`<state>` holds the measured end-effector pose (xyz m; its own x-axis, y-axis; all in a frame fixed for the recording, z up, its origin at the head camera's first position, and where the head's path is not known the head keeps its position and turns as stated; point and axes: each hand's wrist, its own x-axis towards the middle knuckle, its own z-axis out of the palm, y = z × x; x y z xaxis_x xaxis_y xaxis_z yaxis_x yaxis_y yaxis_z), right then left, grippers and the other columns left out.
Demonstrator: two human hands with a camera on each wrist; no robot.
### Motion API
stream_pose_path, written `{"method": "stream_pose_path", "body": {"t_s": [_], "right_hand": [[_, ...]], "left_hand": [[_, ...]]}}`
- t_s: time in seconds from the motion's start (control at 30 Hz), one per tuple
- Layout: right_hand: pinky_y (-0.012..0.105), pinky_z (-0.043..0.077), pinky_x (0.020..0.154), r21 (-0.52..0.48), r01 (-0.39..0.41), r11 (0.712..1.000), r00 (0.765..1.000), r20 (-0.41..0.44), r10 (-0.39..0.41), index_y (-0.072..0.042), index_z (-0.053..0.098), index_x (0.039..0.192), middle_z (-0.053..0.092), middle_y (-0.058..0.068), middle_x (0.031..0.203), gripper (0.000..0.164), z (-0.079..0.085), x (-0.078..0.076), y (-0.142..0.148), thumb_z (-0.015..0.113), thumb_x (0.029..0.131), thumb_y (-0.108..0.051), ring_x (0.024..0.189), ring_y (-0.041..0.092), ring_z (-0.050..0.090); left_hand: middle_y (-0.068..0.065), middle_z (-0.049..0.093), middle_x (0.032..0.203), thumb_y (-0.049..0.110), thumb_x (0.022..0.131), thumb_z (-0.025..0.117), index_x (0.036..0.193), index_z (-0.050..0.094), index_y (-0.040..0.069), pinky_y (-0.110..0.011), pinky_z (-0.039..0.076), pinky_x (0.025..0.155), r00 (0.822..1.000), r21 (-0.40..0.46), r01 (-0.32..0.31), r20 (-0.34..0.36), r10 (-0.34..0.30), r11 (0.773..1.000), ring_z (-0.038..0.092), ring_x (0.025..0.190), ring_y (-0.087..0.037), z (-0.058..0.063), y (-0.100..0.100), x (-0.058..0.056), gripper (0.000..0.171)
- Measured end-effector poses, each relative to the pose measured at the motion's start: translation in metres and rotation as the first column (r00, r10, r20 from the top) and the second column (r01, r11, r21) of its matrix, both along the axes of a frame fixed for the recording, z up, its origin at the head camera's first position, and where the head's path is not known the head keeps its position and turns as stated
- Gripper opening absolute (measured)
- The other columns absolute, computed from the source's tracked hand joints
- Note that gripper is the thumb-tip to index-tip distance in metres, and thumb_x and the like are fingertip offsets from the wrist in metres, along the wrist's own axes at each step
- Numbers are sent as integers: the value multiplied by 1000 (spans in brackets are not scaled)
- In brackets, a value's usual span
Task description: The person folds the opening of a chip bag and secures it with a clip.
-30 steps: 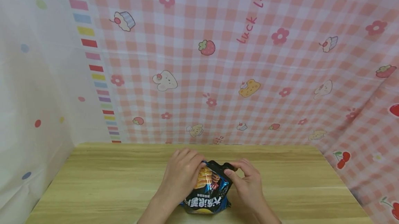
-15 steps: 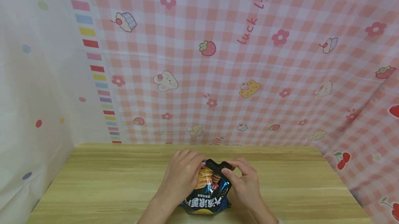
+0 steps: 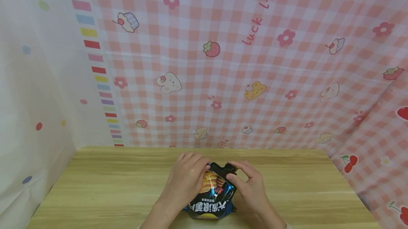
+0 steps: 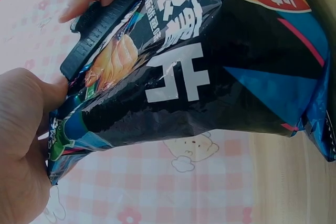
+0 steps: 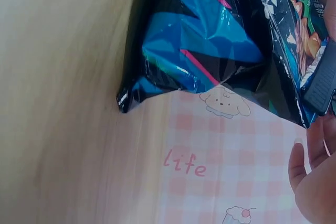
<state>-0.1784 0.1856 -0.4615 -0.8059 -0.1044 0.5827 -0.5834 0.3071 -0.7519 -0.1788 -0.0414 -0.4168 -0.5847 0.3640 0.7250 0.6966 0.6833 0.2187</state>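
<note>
A black and blue bag of potato chips stands on the table near its front edge, bulging, its printed face toward me. Across its folded top sits a black bag clip, seen close up as a ribbed bar in the left wrist view. My left hand grips the bag's upper left corner between thumb and fingers. From the other side, my right hand pinches the clip's handle, thumb in front and index finger behind. In the right wrist view, other fingers of that hand stay off the bag.
The light wood table extends to both sides of the bag. Behind it hangs a pink checked cloth with printed figures, meeting the table's back edge. A white dotted cloth closes off the left side.
My right hand has shifted slightly left along with the clip, whose bar sits a little further left over the bag's top. My left hand and the bag have hardly moved.
</note>
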Motion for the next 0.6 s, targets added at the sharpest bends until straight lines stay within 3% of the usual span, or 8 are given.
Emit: {"method": "stream_pose_path", "body": {"t_s": [0.2, 0.33, 0.6], "right_hand": [[22, 46, 101, 18, 7, 1000, 996, 88, -9, -1, 72, 123, 75, 10, 114, 27, 2, 1, 6, 68, 97, 4, 109, 9, 66], [18, 47, 101, 20, 12, 1000, 997, 74, -14, 2, 71, 125, 75, 17, 115, 26, 3, 0, 12, 58, 102, 4, 111, 9, 68], [18, 50, 95, 38, 38, 999, 999, 28, -39, 2, 69, 126, 75, 13, 114, 28, 2, -1, 29, 52, 104, 6, 106, 9, 67]], "left_hand": [[-4, 75, 103, 9, 94, 78, 105, 77, 8, -40, 54, 93, 1000, 4, -3, -24, 3, 1000, 69, 99, -22, 1, -2, -1, 12], [-8, 74, 109, 9, 95, 76, 110, 75, 5, -44, 53, 98, 999, 36, -3, -37, 4, 999, 68, 105, -26, 3, -3, -2, 16], [-11, 68, 132, 23, 106, 57, 131, 67, 7, -53, 42, 114, 1000, 38, -25, 6, 25, 999, 62, 125, -31, 5, -4, -1, 31]]}}
